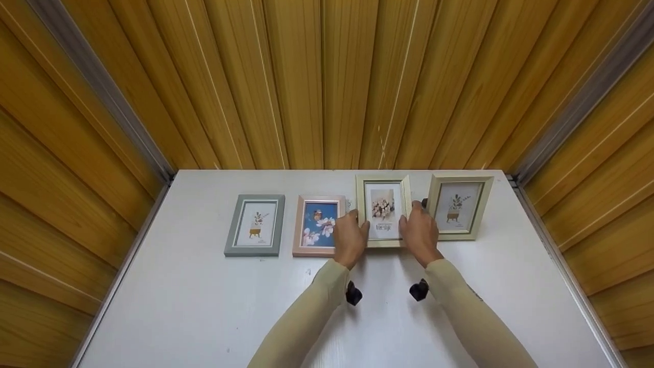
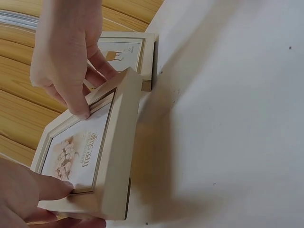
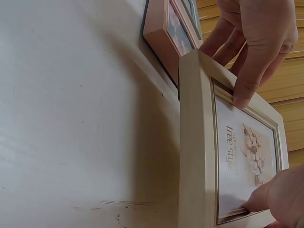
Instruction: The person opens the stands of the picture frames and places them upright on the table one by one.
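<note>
Sleeves nearest me show only in the head view. Left hand and right hand grip the "free style" frame.

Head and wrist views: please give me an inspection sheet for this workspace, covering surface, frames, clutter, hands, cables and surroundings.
Surface: white tabletop, reddish scuff.
Frames: "free style" frame held between both hands; cream plant frame right of it; pink frame and green frame left.
Clutter: small dark piece by the right hand, too unclear to name.
Hands: left hand pinches the held frame's left side, right hand its right.
Cables: nothing seen.
Surroundings: wood-look panels, grey corner strips.
</note>
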A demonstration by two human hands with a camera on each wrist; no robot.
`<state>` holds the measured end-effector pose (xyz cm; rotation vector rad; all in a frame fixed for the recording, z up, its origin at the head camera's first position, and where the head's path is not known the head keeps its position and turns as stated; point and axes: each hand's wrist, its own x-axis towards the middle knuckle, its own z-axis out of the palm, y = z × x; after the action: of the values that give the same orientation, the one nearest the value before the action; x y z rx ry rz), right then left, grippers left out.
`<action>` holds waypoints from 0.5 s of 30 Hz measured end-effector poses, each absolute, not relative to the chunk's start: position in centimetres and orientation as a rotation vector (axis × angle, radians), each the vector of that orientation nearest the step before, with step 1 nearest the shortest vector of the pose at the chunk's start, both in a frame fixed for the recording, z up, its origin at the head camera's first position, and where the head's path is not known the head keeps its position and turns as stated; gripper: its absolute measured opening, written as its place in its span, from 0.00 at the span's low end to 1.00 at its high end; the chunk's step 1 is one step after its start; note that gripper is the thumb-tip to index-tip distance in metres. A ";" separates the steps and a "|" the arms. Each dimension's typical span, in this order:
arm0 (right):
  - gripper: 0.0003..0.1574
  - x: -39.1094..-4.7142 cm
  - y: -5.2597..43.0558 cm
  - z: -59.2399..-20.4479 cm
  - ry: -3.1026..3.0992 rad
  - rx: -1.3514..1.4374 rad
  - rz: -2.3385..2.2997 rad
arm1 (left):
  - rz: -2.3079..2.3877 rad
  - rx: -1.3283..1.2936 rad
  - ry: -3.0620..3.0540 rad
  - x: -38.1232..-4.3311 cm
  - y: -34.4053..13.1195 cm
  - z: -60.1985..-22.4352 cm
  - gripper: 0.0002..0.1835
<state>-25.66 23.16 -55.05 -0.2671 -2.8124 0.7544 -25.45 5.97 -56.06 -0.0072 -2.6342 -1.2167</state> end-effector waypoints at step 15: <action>0.31 -24.5 23.7 -55.1 -2.699 -0.196 0.822 | -1.217 -0.039 -2.517 -24.5 6.0 -56.6 0.19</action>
<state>-24.47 23.71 -55.06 -0.1964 -2.6994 0.8220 -24.52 5.96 -56.62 -0.0389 -2.5174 -1.2174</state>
